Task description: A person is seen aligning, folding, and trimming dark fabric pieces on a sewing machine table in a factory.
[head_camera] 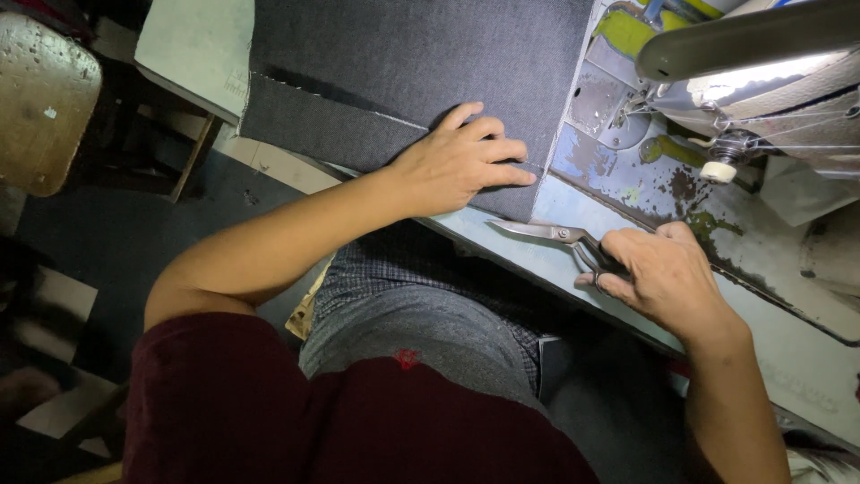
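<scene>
My left hand (pixel 461 161) lies flat, fingers spread, on the near corner of a dark grey piece of denim (pixel 403 63) spread over the table. My right hand (pixel 658 273) grips the handles of a pair of metal scissors (pixel 546 233). The blades are closed or nearly so and point left toward the cloth's near edge, just below my left fingertips. The scissors rest on the pale table top (pixel 537 255), a short gap from the cloth.
A sewing machine (pixel 761 63) with a lit lamp stands at the upper right on a worn, paint-chipped bed (pixel 645 170). A wooden stool (pixel 40 99) sits at the far left on the dark floor. My lap is below the table edge.
</scene>
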